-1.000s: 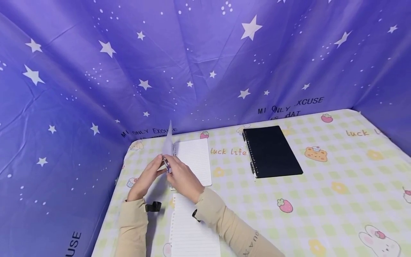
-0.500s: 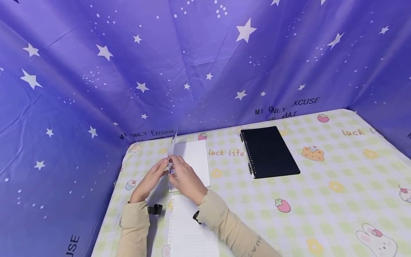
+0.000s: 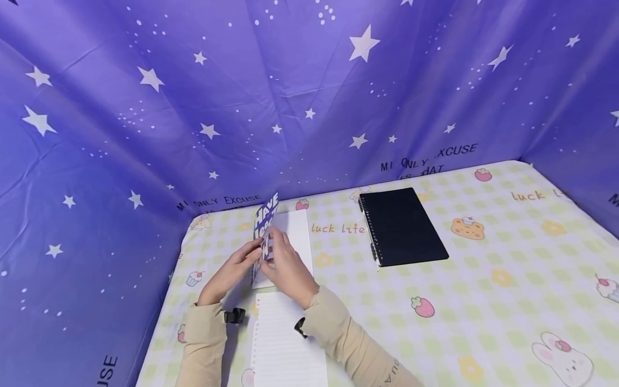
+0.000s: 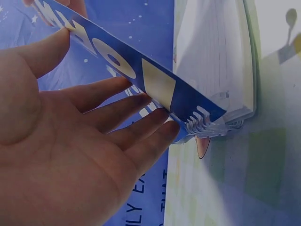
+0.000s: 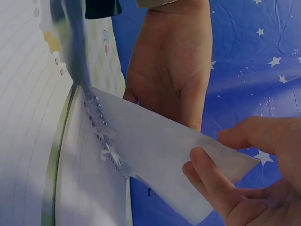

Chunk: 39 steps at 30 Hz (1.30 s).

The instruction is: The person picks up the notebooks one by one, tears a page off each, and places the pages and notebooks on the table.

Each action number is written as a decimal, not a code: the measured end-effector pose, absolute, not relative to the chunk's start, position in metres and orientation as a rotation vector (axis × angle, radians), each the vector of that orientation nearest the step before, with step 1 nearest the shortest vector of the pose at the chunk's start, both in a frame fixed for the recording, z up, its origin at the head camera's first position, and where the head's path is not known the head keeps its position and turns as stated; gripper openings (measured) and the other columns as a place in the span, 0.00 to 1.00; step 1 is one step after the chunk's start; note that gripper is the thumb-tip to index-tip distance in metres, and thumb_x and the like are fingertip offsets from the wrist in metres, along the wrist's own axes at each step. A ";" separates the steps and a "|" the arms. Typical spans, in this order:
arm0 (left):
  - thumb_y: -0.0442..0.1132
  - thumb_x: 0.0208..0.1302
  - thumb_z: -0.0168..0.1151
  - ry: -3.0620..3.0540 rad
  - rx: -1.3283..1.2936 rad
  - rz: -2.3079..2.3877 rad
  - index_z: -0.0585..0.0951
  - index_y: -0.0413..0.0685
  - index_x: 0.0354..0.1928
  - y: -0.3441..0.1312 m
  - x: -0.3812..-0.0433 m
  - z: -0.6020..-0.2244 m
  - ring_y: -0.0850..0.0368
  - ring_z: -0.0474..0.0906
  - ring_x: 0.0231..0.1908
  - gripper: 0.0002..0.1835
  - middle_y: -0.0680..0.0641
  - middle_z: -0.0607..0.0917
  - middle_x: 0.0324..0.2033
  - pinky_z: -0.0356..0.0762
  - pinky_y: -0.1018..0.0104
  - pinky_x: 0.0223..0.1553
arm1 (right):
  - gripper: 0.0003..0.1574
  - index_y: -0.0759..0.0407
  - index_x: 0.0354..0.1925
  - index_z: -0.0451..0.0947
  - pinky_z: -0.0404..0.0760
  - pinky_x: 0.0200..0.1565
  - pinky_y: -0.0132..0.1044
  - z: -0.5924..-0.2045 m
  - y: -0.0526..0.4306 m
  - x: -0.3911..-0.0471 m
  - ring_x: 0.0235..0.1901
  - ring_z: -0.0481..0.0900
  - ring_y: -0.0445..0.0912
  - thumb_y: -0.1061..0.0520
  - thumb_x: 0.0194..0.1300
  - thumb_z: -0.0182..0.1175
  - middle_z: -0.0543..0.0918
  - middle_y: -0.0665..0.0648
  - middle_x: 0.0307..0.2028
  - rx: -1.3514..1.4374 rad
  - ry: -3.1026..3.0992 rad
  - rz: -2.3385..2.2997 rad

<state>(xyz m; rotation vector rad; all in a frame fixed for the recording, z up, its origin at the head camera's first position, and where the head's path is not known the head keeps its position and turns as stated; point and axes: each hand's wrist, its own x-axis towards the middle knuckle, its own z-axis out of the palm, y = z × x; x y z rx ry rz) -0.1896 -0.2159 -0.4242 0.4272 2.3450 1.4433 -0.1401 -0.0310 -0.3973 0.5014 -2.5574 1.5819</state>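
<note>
A small spiral notebook [image 3: 299, 231] lies on the table with its ruled pages up and its blue cover [image 3: 265, 217] raised and leaning to the right. White lettering marks the cover's outer face. The fingers of my left hand [image 4: 89, 127] reach out straight and touch that lettered face, with the thumb by the edge. On the free side, my right hand [image 3: 289, 269] has its fingers on the cover's white inner face [image 5: 155, 136] and its thumb near the edge, a light pinch. Below the notebook lies a ruled sheet [image 3: 290, 344] with punched holes.
A black ring-bound notebook [image 3: 403, 228] lies to the right, with a pen along its rings. The checked cloth [image 3: 367, 322] covers the table, with a starry purple curtain [image 3: 271, 107] around it.
The cover has swung from leaning left, past upright, to leaning right over the pages, so its lettered face now shows. Both hands moved slightly right with it.
</note>
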 end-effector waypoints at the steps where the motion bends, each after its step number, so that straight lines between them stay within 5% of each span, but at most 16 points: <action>1: 0.51 0.78 0.48 2.345 0.430 1.442 0.59 0.41 0.75 -0.215 -0.189 -0.424 0.39 0.53 0.74 0.32 0.37 0.60 0.74 0.50 0.41 0.74 | 0.46 0.72 0.73 0.49 0.84 0.50 0.35 -0.397 -0.030 -0.141 0.52 0.81 0.55 0.64 0.67 0.61 0.67 0.68 0.65 0.487 -2.550 1.627; 13: 0.51 0.76 0.52 2.331 0.406 1.358 0.60 0.46 0.76 -0.213 -0.188 -0.429 0.38 0.63 0.70 0.33 0.36 0.62 0.73 0.62 0.42 0.69 | 0.43 0.66 0.73 0.54 0.83 0.54 0.47 -0.404 -0.010 -0.149 0.59 0.77 0.59 0.62 0.67 0.62 0.68 0.67 0.67 0.226 -2.470 2.036; 39: 0.47 0.73 0.58 2.477 0.592 1.103 0.67 0.38 0.71 -0.207 -0.190 -0.438 0.34 0.50 0.75 0.31 0.34 0.58 0.74 0.52 0.38 0.73 | 0.45 0.69 0.72 0.57 0.81 0.56 0.50 -0.428 0.020 -0.149 0.53 0.80 0.57 0.61 0.63 0.65 0.73 0.67 0.64 -0.037 -2.655 2.028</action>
